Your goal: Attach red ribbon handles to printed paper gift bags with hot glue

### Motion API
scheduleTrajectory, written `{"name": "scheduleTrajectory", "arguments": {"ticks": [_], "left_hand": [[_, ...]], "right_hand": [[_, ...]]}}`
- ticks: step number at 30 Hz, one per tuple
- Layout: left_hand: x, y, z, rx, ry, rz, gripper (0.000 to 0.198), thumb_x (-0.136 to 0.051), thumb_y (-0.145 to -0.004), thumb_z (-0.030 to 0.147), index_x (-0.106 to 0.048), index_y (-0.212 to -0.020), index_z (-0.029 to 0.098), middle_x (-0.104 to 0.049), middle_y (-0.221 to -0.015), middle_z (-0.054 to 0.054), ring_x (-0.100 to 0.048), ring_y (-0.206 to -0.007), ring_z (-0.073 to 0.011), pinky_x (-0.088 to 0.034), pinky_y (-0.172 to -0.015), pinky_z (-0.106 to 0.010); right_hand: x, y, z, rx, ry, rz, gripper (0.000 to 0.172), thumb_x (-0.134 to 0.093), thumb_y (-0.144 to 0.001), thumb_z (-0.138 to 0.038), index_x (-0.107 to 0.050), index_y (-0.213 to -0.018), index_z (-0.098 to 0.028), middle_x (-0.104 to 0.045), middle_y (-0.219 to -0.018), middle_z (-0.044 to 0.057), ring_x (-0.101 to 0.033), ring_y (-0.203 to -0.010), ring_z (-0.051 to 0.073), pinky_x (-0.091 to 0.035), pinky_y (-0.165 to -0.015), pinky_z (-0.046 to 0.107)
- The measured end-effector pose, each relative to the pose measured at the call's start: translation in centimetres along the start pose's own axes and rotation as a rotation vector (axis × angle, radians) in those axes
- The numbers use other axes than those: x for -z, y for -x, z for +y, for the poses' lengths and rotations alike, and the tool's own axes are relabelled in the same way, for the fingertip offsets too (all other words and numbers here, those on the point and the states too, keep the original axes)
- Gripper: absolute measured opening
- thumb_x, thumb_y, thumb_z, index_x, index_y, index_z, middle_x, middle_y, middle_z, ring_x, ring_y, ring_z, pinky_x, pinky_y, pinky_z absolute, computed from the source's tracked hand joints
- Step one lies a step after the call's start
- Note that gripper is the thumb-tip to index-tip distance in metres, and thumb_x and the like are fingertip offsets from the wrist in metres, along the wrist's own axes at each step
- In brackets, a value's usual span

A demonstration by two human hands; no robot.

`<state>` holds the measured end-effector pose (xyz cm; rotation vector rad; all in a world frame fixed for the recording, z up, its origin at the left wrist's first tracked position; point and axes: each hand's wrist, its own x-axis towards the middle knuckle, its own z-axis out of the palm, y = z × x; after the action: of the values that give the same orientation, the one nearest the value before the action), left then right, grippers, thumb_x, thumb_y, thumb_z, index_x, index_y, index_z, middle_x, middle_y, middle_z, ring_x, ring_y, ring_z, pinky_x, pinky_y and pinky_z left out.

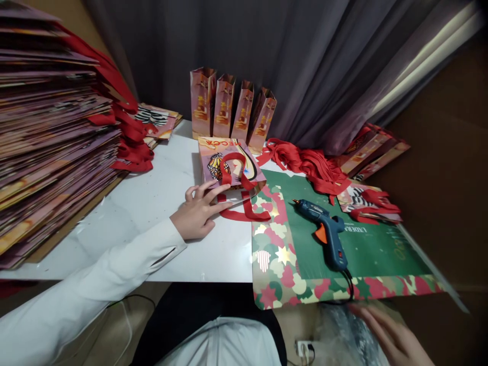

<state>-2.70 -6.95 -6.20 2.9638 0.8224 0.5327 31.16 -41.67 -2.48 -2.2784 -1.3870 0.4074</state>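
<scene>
My left hand (196,211) has its fingers spread, with the fingertips resting at the mouth of a small paper gift bag (224,145). The bag lies on its side, printed with a butterfly and red letters; its red ribbon handles (251,212) loop over the front and out of the mouth. Low at the right, beyond the table's front edge, is my right hand (392,330), slightly blurred, fingers stretched out and holding nothing visible. Nearest to it is a blue glue gun (328,231) with an orange trigger, lying on a green mat (305,244) with a patterned border.
A tall stack of flat bags (49,132) with red ribbons fills the left. Several upright bags (204,104) stand before the grey curtain (229,40). Red ribbons (305,162) are heaped at the back right, near a zebra-print bag (362,198). The glue gun's cord (349,287) hangs over the edge.
</scene>
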Motion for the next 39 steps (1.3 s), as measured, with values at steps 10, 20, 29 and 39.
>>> {"name": "scheduleTrajectory", "arguments": {"ticks": [10,20,29,39], "left_hand": [[0.1,0.1,0.0,0.007,-0.010,0.008,0.071,-0.053,-0.064,0.013,-0.055,-0.132,0.037,-0.026,-0.156,-0.004,-0.019,-0.140,-0.0382,-0.022,-0.100,-0.058],[0.4,0.0,0.3,0.011,0.008,-0.008,0.075,-0.054,-0.064,0.011,-0.053,-0.135,0.037,-0.024,-0.156,-0.003,-0.020,-0.140,-0.0386,-0.021,-0.102,-0.058],[0.2,0.1,0.3,0.013,-0.003,-0.022,0.075,-0.055,-0.064,0.012,-0.051,-0.136,0.036,-0.022,-0.157,-0.003,-0.018,-0.140,-0.0385,-0.021,-0.102,-0.059],[0.2,0.2,0.0,0.001,-0.007,-0.018,0.076,-0.054,-0.063,0.013,-0.052,-0.135,0.038,-0.022,-0.157,-0.002,-0.016,-0.141,-0.0381,-0.021,-0.103,-0.058]], "right_hand": [[-10.9,-14.7,-15.0,0.336,0.144,0.058,0.038,-0.053,-0.087,-0.021,-0.056,-0.125,-0.019,-0.061,-0.107,0.013,-0.064,-0.087,0.024,-0.050,-0.070,0.032],[-12.7,-16.4,-15.4,-0.047,-0.420,-0.310,0.017,-0.048,-0.089,-0.033,-0.051,-0.097,-0.018,-0.062,-0.056,-0.002,-0.055,-0.041,0.015,-0.037,-0.040,0.023],[-10.8,-12.4,-19.0,0.460,0.093,-0.011,0.024,-0.044,-0.095,-0.025,-0.062,-0.109,-0.017,-0.069,-0.107,0.015,-0.064,-0.100,0.028,-0.049,-0.085,0.042],[-15.9,-13.3,-21.6,0.839,0.224,-0.132,0.047,-0.058,-0.090,-0.027,-0.051,-0.134,-0.010,-0.051,-0.140,0.018,-0.049,-0.125,0.031,-0.043,-0.100,0.048]]}}
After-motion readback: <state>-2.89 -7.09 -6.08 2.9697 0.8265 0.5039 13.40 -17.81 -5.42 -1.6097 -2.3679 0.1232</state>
